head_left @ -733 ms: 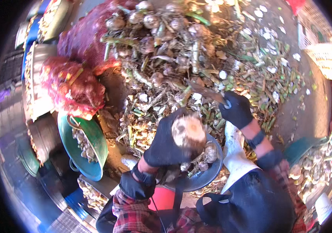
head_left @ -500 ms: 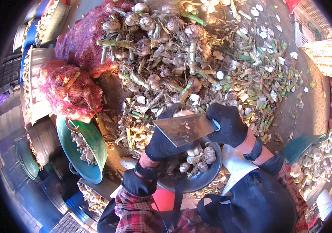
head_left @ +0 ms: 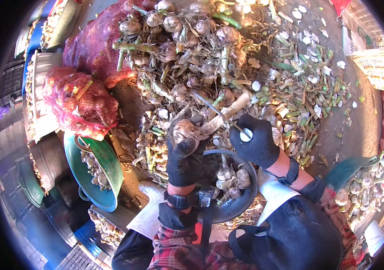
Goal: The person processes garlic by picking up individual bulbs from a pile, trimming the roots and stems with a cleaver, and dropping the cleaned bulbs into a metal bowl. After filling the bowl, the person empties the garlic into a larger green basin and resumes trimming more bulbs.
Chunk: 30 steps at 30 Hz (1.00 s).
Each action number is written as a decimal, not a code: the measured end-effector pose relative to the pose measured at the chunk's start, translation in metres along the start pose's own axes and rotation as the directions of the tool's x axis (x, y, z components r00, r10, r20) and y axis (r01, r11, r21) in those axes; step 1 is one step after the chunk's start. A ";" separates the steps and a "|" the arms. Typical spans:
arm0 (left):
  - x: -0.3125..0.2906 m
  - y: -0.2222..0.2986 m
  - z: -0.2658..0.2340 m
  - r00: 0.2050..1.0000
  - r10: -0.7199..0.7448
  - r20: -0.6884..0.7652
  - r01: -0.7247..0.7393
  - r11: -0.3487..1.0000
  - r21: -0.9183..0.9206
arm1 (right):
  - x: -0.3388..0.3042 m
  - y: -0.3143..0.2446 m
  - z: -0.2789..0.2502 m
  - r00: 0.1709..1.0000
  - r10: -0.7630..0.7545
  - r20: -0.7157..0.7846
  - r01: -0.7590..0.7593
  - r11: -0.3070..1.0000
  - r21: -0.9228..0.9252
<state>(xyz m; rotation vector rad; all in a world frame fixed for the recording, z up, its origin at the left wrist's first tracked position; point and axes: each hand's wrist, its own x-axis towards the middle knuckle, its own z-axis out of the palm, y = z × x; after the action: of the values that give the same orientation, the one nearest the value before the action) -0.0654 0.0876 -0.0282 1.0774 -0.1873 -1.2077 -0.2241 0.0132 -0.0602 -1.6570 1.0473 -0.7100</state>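
Garlic waste litters the ground beyond the dark basin [head_left: 246, 198]. Since 0.5 seconds ago the knife [head_left: 216, 110] has turned edge-on. Above that basin, the left hand [head_left: 182, 153] clenches a garlic bulb [head_left: 184, 129]; the right hand [head_left: 256, 141] grips the knife.

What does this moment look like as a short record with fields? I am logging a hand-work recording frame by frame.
Setting: ground heaped with a pile of garlic bulbs, cut stalks and peels
Left hand: black-gloved left hand grips a pale garlic bulb with its stalk
Right hand: black-gloved right hand holds a thin-bladed knife with a white handle end, blade edge at the stalk
Below the hands: dark round metal basin with a few trimmed bulbs
Person's left: green plastic tub with garlic, red mesh sack
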 end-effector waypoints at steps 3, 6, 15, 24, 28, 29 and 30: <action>-0.012 -0.006 -0.001 0.991 -0.124 -0.055 0.117 0.985 -0.125 | -0.009 0.028 0.009 0.999 -0.033 -0.017 0.032 0.999 -0.022; -0.013 -0.013 -0.011 0.835 -0.162 0.526 0.293 0.940 -0.177 | -0.022 0.066 0.011 0.983 0.140 0.116 -0.105 0.958 -0.265; 0.028 0.044 -0.057 0.852 -0.473 0.227 0.071 0.532 0.843 | 0.015 0.060 0.024 0.985 -0.039 -0.170 0.008 0.983 -0.182; 0.035 0.009 -0.047 0.840 -0.542 -0.033 0.421 0.612 0.669 | 0.058 0.061 0.044 0.963 0.141 -0.230 -0.140 0.990 0.022; 0.033 0.008 -0.023 0.829 -0.522 -0.201 0.552 0.710 0.438 | 0.041 0.034 0.018 0.940 0.307 -0.150 -0.243 0.909 0.340; 0.031 0.009 -0.011 0.805 -0.543 -0.240 0.594 0.738 0.319 | 0.037 0.017 0.007 0.929 0.347 -0.128 -0.246 0.838 0.487; 0.028 0.010 -0.005 0.828 -0.516 -0.218 0.554 0.811 0.186 | 0.031 0.006 0.006 0.929 0.356 -0.099 -0.256 0.814 0.522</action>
<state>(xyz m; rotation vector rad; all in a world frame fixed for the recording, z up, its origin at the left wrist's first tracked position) -0.0441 0.0670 -0.0347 1.4997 0.1118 -1.6264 -0.2065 -0.0129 -0.0693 -0.9528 1.1178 -0.8504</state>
